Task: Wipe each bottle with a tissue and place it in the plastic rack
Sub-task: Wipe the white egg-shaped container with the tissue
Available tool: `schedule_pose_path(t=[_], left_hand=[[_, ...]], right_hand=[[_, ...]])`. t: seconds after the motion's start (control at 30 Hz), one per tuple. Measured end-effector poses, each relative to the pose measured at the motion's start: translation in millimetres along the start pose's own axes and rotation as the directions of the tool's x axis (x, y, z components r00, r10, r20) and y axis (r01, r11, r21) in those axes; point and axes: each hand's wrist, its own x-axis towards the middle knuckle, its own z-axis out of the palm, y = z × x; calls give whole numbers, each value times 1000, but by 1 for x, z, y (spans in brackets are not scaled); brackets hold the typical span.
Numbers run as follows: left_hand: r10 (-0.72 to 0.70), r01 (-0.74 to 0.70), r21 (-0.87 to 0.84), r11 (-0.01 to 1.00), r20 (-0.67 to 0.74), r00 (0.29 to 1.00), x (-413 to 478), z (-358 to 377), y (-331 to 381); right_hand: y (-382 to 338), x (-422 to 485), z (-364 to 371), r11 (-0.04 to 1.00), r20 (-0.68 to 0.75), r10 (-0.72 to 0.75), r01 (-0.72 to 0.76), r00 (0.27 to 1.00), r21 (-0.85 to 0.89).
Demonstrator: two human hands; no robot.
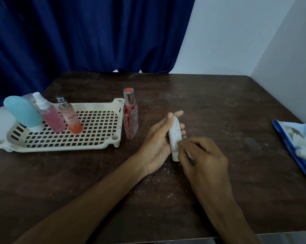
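My left hand (156, 143) holds a small white bottle (175, 136) above the middle of the table, lying along its fingers. My right hand (201, 159) presses a bit of tissue (190, 154) against the bottle's lower end; most of the tissue is hidden in the fingers. A cream plastic rack (96, 140) sits at the left. A blue bottle (22, 112), a pink spray bottle (49, 114) and an orange spray bottle (71, 117) stand in its left part. A tall clear bottle with red flecks (130, 115) stands on the table just right of the rack.
A blue tissue packet (300, 147) lies at the table's right edge. The dark wooden table (219, 106) carries dust and crumbs near my arms. A blue curtain (87, 36) hangs behind; white walls close the right side.
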Motion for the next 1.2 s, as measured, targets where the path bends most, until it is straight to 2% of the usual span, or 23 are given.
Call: schedule_pose_path(t=[0.6, 0.83, 1.2], left_hand=[[28, -24, 45, 999, -86, 996, -5, 7, -1], [49, -48, 15, 999, -91, 995, -6, 9, 0], [69, -65, 40, 997, -115, 991, -7, 11, -3]], right_hand=[[-5, -12, 1, 1000, 25, -2, 3, 1000, -24], [-11, 4, 0, 999, -34, 29, -30, 999, -19], [-5, -2, -3, 1000, -40, 19, -20, 999, -20]])
